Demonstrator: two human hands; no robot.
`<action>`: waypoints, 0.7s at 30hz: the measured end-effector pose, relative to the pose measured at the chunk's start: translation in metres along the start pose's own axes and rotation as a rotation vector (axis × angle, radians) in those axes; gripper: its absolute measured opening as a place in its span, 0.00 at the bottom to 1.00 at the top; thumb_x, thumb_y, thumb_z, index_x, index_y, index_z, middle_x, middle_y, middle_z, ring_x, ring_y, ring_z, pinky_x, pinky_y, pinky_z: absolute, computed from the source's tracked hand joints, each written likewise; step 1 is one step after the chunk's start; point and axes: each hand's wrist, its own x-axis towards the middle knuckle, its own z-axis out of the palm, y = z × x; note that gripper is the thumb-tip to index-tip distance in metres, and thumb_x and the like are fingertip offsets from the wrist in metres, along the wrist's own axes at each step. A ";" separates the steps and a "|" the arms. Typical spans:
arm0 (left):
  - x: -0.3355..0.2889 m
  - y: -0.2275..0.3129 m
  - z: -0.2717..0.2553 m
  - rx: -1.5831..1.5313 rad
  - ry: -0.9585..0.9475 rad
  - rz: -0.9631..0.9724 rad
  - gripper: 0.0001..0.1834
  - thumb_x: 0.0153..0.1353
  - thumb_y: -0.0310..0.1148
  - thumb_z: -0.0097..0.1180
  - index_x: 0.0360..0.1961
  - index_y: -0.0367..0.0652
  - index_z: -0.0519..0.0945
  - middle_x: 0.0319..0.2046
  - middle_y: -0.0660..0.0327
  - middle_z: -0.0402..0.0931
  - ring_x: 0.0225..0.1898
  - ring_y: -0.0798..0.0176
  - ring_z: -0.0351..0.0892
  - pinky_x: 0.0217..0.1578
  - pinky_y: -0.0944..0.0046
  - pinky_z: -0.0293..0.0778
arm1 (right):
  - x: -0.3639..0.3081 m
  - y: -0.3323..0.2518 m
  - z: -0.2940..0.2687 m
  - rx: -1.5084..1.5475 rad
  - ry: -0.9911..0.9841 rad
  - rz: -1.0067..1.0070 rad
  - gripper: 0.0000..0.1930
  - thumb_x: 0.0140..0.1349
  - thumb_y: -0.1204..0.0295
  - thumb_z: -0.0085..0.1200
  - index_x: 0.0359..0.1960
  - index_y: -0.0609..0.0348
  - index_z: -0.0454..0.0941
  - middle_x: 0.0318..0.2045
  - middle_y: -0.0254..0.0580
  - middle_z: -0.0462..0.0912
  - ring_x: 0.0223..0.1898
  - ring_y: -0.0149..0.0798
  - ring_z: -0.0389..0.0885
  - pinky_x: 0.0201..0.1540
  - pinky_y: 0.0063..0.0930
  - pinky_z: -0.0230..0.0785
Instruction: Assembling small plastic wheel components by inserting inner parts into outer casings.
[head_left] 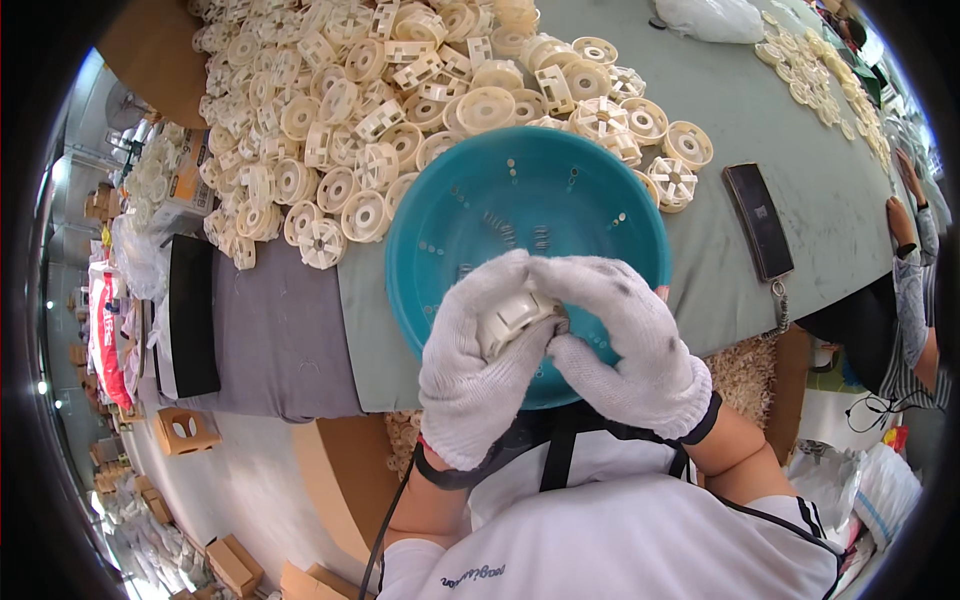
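Observation:
Both my hands wear white knit gloves and meet over the near side of a teal plastic basin [425, 205]. Curled around a white plastic spoked part [515, 318] is my left hand [465, 370]; its fingers and palm cover much of it. My right hand [635, 340] arches in from the other side, its fingertips meeting the left fingertips at the part's upper edge and its thumb by the lower edge. The exact contact of the right fingers is hidden. Raised patterns show on the basin's floor.
A large heap of cream plastic wheels [365, 215] covers the table behind and left of the basin. A dark phone [758, 220] with a coiled strap lies at right. Flat cream pieces [800, 75] lie farther back, near another person's hand [900, 222]. Cardboard boxes [235, 565] sit at lower left.

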 end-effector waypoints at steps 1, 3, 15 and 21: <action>0.002 0.003 -0.001 0.000 -0.007 0.005 0.30 0.61 0.19 0.66 0.64 0.37 0.71 0.56 0.55 0.76 0.54 0.63 0.80 0.56 0.64 0.78 | 0.002 0.000 -0.001 -0.005 0.007 -0.001 0.30 0.53 0.83 0.60 0.61 0.66 0.73 0.52 0.54 0.81 0.53 0.55 0.80 0.58 0.43 0.73; 0.002 0.009 -0.002 0.326 -0.008 0.143 0.32 0.58 0.17 0.66 0.65 0.37 0.71 0.58 0.55 0.76 0.56 0.62 0.79 0.59 0.62 0.75 | 0.005 -0.001 -0.002 -0.127 -0.040 -0.078 0.31 0.51 0.84 0.58 0.61 0.64 0.73 0.49 0.53 0.81 0.52 0.56 0.80 0.58 0.45 0.72; 0.002 0.004 -0.010 -0.024 -0.132 -0.151 0.37 0.59 0.22 0.68 0.69 0.38 0.67 0.55 0.57 0.77 0.57 0.63 0.78 0.59 0.65 0.75 | 0.007 -0.003 -0.006 0.314 -0.171 0.397 0.25 0.56 0.79 0.57 0.59 0.64 0.73 0.43 0.45 0.80 0.42 0.40 0.80 0.49 0.36 0.74; 0.009 0.004 -0.001 -0.358 0.019 -0.215 0.31 0.61 0.20 0.65 0.65 0.31 0.68 0.54 0.51 0.78 0.52 0.59 0.82 0.53 0.62 0.82 | 0.012 0.003 -0.004 0.770 0.018 0.732 0.19 0.65 0.70 0.61 0.54 0.66 0.75 0.46 0.38 0.82 0.44 0.25 0.78 0.47 0.22 0.73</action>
